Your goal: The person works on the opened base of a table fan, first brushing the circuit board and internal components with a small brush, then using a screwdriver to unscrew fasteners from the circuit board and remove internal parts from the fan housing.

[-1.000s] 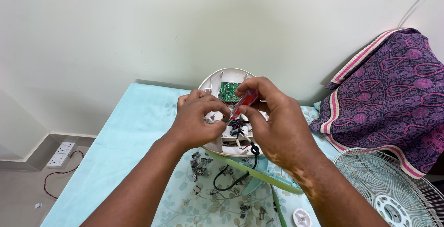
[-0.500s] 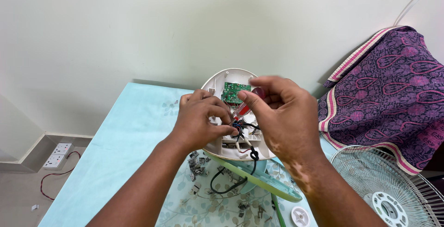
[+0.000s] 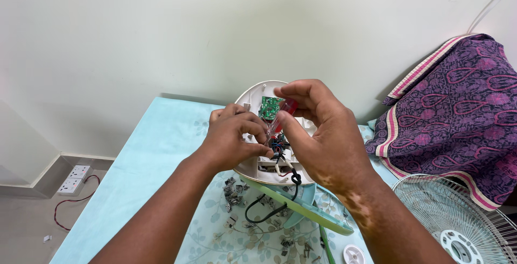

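My right hand (image 3: 323, 135) had lifted slightly since a second before, fingers clamped on the red screwdriver (image 3: 280, 117), so the tip seemed seated. Its long axis ran from 1 o'clock down to 7. My left hand (image 3: 234, 140) gripped the white housing (image 3: 258, 170) on the table (image 3: 156, 145).

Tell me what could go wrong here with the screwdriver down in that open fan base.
1. The red-handled screwdriver works close to the loose wires and green circuit board; a slip might nick either.
2. The left hand steadies the white fan base right beside the tip, so its fingers could get jabbed.
3. The right hand hides the tip from view.
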Motion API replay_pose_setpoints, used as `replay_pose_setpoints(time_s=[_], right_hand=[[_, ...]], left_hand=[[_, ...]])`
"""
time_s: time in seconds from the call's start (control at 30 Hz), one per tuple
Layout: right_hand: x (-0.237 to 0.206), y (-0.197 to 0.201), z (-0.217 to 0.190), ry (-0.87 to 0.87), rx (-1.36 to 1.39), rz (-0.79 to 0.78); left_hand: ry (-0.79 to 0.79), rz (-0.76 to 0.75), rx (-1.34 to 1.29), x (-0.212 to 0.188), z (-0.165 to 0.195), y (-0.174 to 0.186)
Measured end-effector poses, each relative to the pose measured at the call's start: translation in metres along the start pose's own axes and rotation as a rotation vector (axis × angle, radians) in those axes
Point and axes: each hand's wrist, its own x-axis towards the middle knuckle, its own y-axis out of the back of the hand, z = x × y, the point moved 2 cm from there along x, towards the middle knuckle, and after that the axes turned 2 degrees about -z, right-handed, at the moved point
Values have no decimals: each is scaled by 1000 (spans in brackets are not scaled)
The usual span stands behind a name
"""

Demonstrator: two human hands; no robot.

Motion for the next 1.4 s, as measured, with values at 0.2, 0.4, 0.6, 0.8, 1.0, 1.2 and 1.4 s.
replay_pose_setpoints(time_s=[0.2, 0.4, 0.6, 0.8, 1.0, 1.2, 1.4], right_hand=[[1, 4, 2, -354, -187, 131], [-6, 7, 5, -341, -97, 185], [-4, 5, 13, -187, 1, 78], [-2, 4, 20, -32, 159, -145], [1, -3, 20, 8, 194, -176], [3, 3, 20, -41, -38, -217], [4, 3, 19, -28, -40, -219]], left_hand=[[-34, 11, 15, 1, 2, -3], [-85, 68, -103, 6, -6, -1], [-68, 84, 6, 6, -12, -10], [-58, 73, -30, 5, -19, -3], [-41, 67, -92, 2, -19, -1], [-29, 78, -124, -2, -16, 1], [-41, 49, -125, -4, -12, 5]])
